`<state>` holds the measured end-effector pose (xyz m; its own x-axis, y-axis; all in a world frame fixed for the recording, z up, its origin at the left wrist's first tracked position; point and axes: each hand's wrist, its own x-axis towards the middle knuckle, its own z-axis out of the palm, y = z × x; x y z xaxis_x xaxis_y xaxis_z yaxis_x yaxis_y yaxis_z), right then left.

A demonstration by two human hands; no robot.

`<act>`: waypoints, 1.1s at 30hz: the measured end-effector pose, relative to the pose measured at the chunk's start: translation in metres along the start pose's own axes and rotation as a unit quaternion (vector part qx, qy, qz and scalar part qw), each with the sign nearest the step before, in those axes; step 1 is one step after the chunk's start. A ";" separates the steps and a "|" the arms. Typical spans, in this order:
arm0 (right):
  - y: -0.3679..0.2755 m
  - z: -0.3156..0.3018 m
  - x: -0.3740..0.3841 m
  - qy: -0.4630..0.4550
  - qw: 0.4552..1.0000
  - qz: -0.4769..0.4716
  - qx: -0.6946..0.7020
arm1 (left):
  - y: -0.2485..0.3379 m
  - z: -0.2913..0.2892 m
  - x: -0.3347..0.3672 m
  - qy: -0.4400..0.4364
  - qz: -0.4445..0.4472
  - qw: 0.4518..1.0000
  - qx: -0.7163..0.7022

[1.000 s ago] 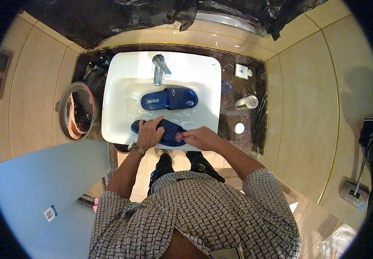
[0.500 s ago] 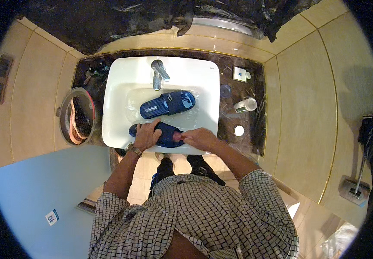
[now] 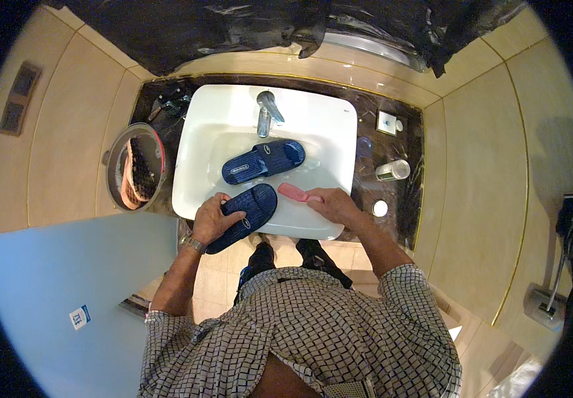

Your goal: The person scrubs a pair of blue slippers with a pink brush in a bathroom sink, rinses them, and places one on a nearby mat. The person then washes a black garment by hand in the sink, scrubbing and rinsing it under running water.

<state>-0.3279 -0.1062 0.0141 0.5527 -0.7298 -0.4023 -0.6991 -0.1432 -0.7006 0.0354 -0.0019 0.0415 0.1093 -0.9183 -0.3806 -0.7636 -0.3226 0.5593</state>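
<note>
My left hand (image 3: pixel 213 220) grips a dark blue slipper (image 3: pixel 258 201) with its thumb across it. That slipper slants over the near left rim of the white sink (image 3: pixel 200 109), one end toward the basin and the other toward me. In my right hand (image 3: pixel 335 204) is a small pink brush (image 3: pixel 292 192), its head just right of the slipper and apart from it; its bristles are hidden. A second dark blue slipper (image 3: pixel 241 168) lies strap up in the basin, below the chrome faucet (image 3: pixel 266 114).
Left of the sink, a grey bucket (image 3: pixel 110 179) holds a pinkish and dark pair of footwear (image 3: pixel 142 174). On the dark counter (image 3: pixel 366 179) to the right stand a clear container (image 3: pixel 392 170), a round white lid (image 3: pixel 380 208) and a small white box (image 3: pixel 386 123).
My left hand has lifted and turned the near slipper, drawing it left and toward me. The brush has come away from it, and now shows fully. The whole view has shifted slightly.
</note>
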 end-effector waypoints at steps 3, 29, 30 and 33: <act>-0.004 0.012 0.003 0.011 1.000 0.004 0.023 | -0.005 0.008 -0.013 0.075 -0.020 0.997 -0.014; -0.102 0.060 -0.022 -0.037 0.995 -0.042 -0.081 | -0.036 0.011 0.004 0.097 0.042 0.994 0.027; -0.102 0.063 -0.017 -0.033 0.995 -0.042 -0.080 | -0.039 0.014 0.005 0.086 0.044 0.995 0.028; -0.117 0.075 0.021 -0.045 0.990 -0.045 -0.126 | -0.041 0.021 0.004 0.130 0.057 0.988 0.053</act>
<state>-0.2003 -0.0551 0.0435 0.6486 -0.6460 -0.4026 -0.7293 -0.3759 -0.5717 0.0540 0.0129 0.0016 0.1677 -0.9798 -0.1086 -0.8416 -0.1996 0.5018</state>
